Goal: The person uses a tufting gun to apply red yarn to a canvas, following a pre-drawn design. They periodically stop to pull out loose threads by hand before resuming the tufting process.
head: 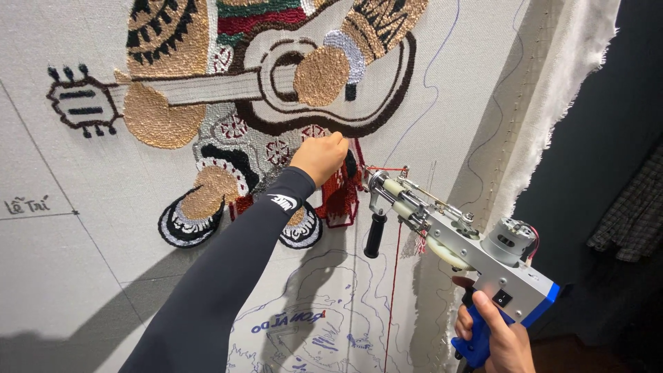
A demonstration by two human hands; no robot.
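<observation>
My left hand, in a black sleeve, presses closed fingers against the stretched tufting cloth at the red tufted patch of a partly tufted figure with a guitar. It seems to pinch yarn there, but I cannot make it out. My right hand grips the blue handle of a silver tufting gun. The gun's needle end sits just right of the red patch, close to the cloth. Red yarn hangs from the gun's front.
Blue line drawings mark the bare cloth below the figure. The cloth's frayed white edge runs down the right side, over the frame. Beyond it is a dark space with a checked garment.
</observation>
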